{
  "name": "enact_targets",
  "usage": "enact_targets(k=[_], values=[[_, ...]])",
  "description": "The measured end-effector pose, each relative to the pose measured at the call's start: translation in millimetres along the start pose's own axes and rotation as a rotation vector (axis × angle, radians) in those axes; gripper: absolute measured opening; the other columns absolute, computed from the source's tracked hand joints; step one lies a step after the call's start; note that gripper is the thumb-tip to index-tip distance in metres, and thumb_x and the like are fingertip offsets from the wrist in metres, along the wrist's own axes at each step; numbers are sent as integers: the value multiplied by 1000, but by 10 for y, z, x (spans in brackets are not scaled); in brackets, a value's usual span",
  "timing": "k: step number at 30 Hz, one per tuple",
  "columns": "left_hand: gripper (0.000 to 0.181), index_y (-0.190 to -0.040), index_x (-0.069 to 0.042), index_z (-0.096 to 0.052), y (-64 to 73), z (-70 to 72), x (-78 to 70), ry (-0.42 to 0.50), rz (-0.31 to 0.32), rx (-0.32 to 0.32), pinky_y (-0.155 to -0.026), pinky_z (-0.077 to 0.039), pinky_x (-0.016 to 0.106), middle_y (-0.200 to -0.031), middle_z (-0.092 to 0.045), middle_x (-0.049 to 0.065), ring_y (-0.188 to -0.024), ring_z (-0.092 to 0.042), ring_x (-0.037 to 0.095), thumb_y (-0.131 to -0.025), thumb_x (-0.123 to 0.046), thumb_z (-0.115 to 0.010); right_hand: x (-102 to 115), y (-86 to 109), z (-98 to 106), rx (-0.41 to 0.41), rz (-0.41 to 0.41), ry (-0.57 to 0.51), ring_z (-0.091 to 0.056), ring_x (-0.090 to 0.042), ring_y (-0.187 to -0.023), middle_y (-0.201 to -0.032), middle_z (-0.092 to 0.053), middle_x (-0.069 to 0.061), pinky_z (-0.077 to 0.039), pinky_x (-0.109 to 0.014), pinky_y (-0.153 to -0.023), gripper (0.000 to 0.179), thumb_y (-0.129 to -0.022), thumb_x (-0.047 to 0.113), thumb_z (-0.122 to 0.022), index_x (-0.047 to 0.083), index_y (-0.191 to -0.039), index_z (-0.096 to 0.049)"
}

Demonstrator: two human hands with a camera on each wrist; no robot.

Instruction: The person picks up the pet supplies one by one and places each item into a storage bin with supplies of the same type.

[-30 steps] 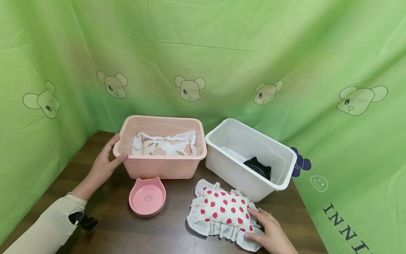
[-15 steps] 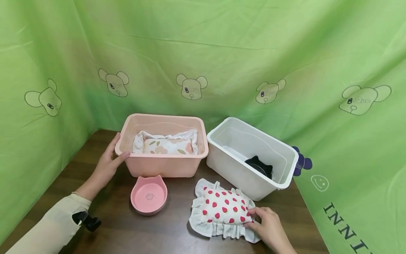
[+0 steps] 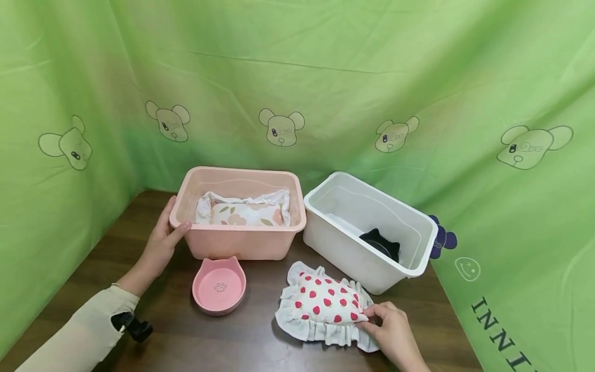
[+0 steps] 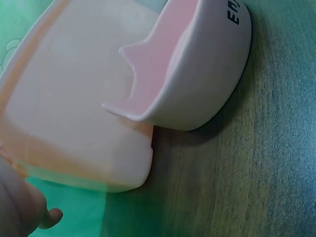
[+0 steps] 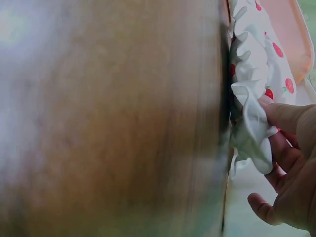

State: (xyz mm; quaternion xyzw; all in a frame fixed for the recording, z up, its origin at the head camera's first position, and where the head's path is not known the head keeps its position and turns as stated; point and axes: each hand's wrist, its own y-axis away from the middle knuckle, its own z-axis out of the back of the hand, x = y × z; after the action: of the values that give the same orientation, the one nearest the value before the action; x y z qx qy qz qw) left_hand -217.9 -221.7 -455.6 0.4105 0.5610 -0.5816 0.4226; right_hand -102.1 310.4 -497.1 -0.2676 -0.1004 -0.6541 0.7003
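We could pass over the table (image 3: 260,336) between the pink bowl (image 3: 219,288) and the strawberry pillow (image 3: 325,300), but the pink bin (image 3: 237,245) and white bin (image 3: 344,253) wall off the way behind. From above, we could reach into the white bin beside the black bowl (image 3: 382,244).

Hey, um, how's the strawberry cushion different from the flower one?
The strawberry cushion has scattered red strawberries; the flower cushion has pale, peach-toned flowers with green leaves. The strawberry cushion rests on the table, while the flower cushion lies inside the pink bin. The right hand pinches the strawberry cushion's edge; neither of the hands touches the flower cushion. Both have a whitish base and a ruffled border.
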Motion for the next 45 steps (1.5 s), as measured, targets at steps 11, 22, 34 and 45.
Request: enact_targets(k=[11,22,34,45], values=[[77,-166,-9,-5,0,-27,18,44,-13,-21,-114,-31,12,-172,-8,14,-153,-15,40,-106,-9,-53,129,-25,107,-132,110,-62,-56,-6,-82,-82,-63,17,-40,-19,-75,35,-60,6,-96,31,-69,-73],[77,-165,-6,-4,-18,-45,-12,61,-16,-23,-114,-30,12,-172,-7,15,-154,-14,40,-106,-9,-52,286,-69,206,-151,155,-114,-55,-5,-85,-82,-64,17,-32,-27,-83,35,-57,4,-95,29,-71,-74],[75,-165,-7,-5,-21,-79,-22,84,-10,-44,-120,-25,19,-172,-8,15,-155,-12,37,-106,-7,-51,562,-148,486,-123,191,-148,-50,-3,-90,-87,-64,14,-39,-15,-80,35,-61,-1,-93,27,-75,-76],[75,-166,-9,-4,-24,-75,-7,87,0,-46,-120,-25,19,-172,-8,13,-156,-11,36,-106,-8,-51,697,-352,729,-52,321,-180,-57,-1,-86,-87,-63,14,-45,-10,-78,41,-63,-6,-92,28,-77,-75]])
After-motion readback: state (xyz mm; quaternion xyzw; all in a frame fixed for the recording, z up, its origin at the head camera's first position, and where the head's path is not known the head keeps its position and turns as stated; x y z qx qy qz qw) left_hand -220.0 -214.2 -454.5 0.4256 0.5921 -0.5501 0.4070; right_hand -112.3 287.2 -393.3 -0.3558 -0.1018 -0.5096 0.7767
